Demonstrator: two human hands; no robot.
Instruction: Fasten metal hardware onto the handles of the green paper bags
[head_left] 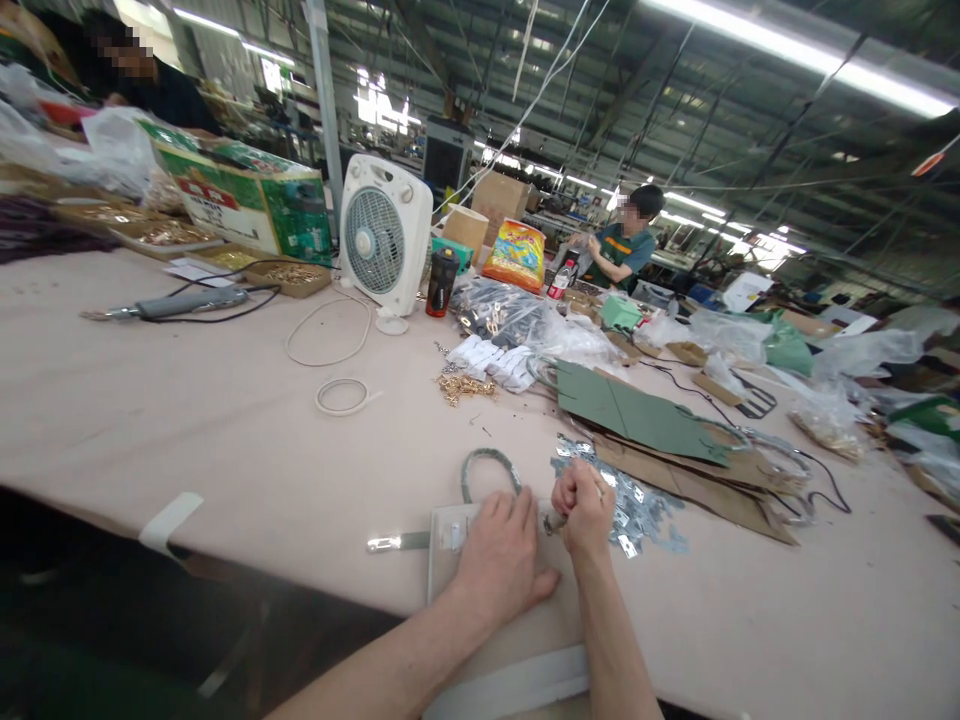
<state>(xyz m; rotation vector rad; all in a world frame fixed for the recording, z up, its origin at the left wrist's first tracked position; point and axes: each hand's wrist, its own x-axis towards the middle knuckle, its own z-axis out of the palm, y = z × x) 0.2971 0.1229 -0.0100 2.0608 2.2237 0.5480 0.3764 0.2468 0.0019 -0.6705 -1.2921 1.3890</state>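
Observation:
A pale beige bag panel (444, 570) lies at the table's front edge, with a dark green handle loop (491, 458) at its far side. From its left side a green strap with a shiny metal-looking end (386, 544) sticks out. My left hand (501, 550) rests flat on the panel, fingers stretched forward. Closed in a fist, my right hand (583, 500) is at the panel's far right corner, beside a small dark fitting (551, 523). Whatever the fist grips is hidden. Small flat metal plates (637, 515) lie scattered just right of it.
Green and brown bag pieces (637, 412) lie stacked at the right. Gold-coloured hardware (463, 388), a tape roll (343, 397), a corded grey tool (187, 303), a tumbler (442, 283) and a white fan (384, 235) stand or lie farther back. A co-worker (626, 245) is across the table.

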